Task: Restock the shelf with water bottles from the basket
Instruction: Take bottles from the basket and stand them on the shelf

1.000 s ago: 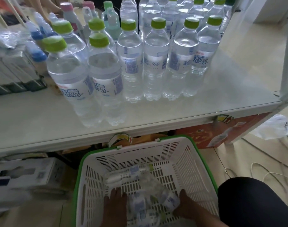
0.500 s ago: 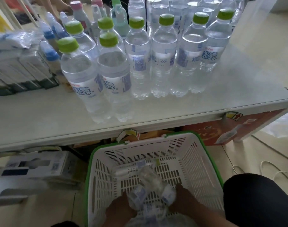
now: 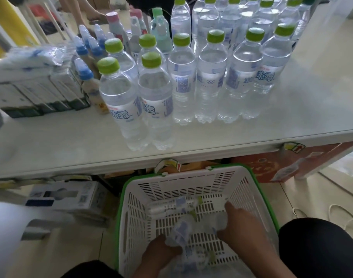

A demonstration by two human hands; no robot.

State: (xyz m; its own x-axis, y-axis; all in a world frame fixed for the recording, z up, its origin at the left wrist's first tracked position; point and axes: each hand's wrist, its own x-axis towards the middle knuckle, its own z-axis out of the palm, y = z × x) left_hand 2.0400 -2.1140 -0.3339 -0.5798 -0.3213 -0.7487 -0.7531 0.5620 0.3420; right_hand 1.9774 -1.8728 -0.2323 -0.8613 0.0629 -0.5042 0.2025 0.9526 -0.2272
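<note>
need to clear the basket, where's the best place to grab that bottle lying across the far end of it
Grip the lying bottle around its mid-body from above, fingers wrapping the round barrel. It rests on its side across the basket floor, beyond both hands, with open space above it; its cap end looks blurred, so the body is the surer hold.

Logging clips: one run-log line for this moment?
stage: picking | left hand: grips bottle | right hand: grips another | basket: bottles remain | shelf: stocked
</note>
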